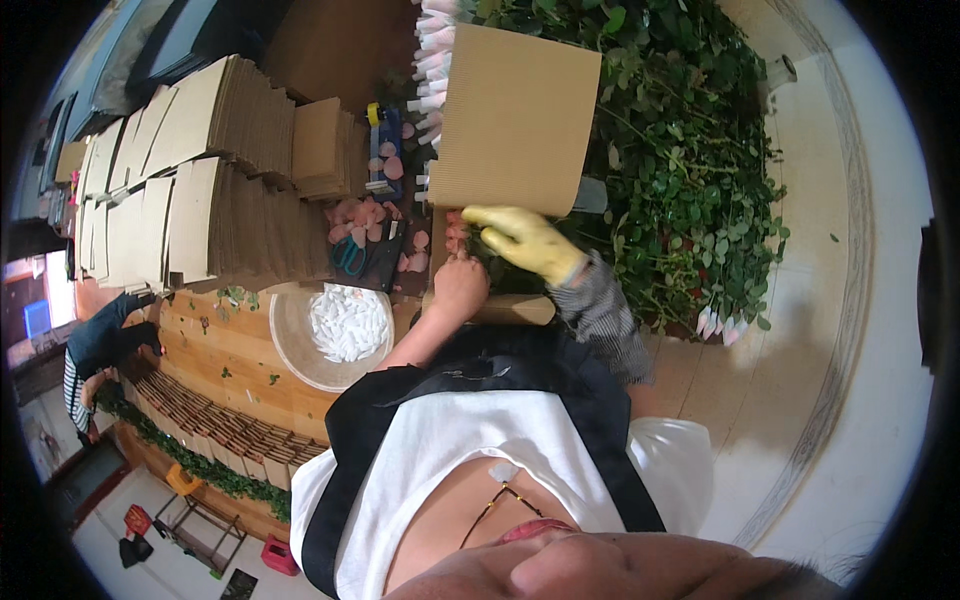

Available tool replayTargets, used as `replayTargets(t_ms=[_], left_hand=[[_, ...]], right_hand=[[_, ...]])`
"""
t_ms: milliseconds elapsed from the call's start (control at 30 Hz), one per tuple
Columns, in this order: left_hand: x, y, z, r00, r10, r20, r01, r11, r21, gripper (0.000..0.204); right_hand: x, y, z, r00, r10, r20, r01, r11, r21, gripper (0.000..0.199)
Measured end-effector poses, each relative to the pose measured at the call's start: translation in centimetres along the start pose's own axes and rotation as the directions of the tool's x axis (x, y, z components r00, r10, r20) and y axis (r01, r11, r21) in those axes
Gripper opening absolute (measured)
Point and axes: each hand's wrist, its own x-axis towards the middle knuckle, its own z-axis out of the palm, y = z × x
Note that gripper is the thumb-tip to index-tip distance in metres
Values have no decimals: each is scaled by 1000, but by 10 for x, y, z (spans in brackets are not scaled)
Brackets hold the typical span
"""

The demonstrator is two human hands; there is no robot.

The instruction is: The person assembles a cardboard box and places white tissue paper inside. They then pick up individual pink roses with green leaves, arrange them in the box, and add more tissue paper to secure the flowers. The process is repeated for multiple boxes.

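Observation:
My left hand (461, 284) is bare, its fingers curled at the lower end of a short row of pink roses (456, 232). What those fingers grip, if anything, is hidden. Across the roses from the right reaches my right hand (527, 243), in a yellow glove, with fingers stretched out and the thumb apart. Just above both hands lies a tan corrugated cardboard sheet (515, 115). White-sleeved rose heads (435, 60) stick out along its left edge. A cardboard edge (515, 310) shows below my hands, close to my dark apron.
Leafy rose stems (690, 170) are heaped at right. At left stand stacks of cardboard (190, 190), a tub of white sleeves (350, 322), teal scissors (349, 257), loose petals (360, 218) and a blue tape dispenser (384, 150). Another person (105, 345) bends at far left.

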Motion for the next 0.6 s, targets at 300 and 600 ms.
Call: replayTargets(t_ms=[300, 600], left_hand=[[10, -12, -3, 999, 35, 24, -34, 999, -28, 28], [-7, -63, 1, 985, 174, -10, -154, 842, -517, 34]], right_hand=[[-15, -18, -95, 659, 395, -641, -60, 876, 478, 71], [-4, 18, -41, 900, 128, 417, -171, 983, 68, 50]])
